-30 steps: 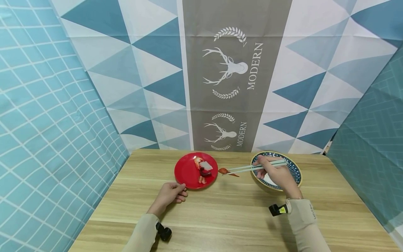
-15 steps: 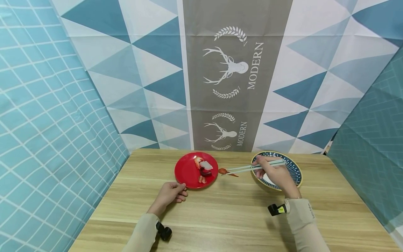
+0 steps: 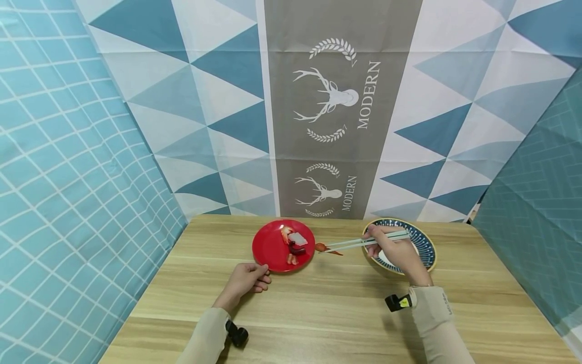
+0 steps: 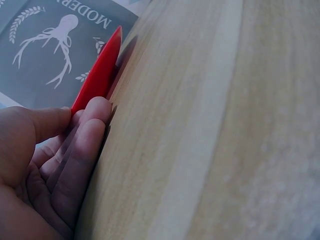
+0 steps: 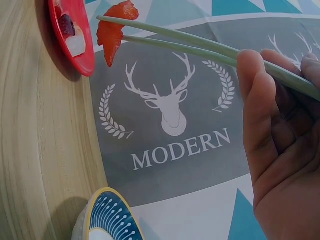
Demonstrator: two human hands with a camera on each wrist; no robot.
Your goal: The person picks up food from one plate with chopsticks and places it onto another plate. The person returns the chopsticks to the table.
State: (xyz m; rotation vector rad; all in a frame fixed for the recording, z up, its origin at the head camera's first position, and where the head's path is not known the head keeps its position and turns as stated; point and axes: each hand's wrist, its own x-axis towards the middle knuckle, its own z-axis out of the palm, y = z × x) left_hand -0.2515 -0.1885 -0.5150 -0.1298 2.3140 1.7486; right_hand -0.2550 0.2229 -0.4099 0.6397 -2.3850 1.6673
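Note:
My left hand (image 3: pixel 245 281) pinches the near-left rim of a red plate (image 3: pixel 269 246) between thumb and fingers; in the left wrist view the plate (image 4: pixel 100 70) shows edge-on, slightly above the wood. Several small food pieces lie on its right half: a shrimp-like orange one, a white chunk (image 3: pixel 297 238), a dark red curved piece (image 3: pixel 297 248) and a pinkish one (image 3: pixel 292 260). My right hand (image 3: pixel 400 257) holds pale green chopsticks (image 5: pixel 190 42). Their tips grip an orange-red piece of food (image 5: pixel 112 34), which hangs just off the plate's right rim.
Beneath my right hand stands a blue-and-white patterned bowl (image 3: pixel 426 248) with a yellow rim. The wooden table (image 3: pixel 313 323) ends at a patterned cloth backdrop (image 3: pixel 323 192). Tiled-pattern sheets (image 3: pixel 91 192) hang at the left and right sides.
My right hand, with the chopsticks and orange-red piece, has drifted slightly left toward the plate. The left hand and the plate stay in place.

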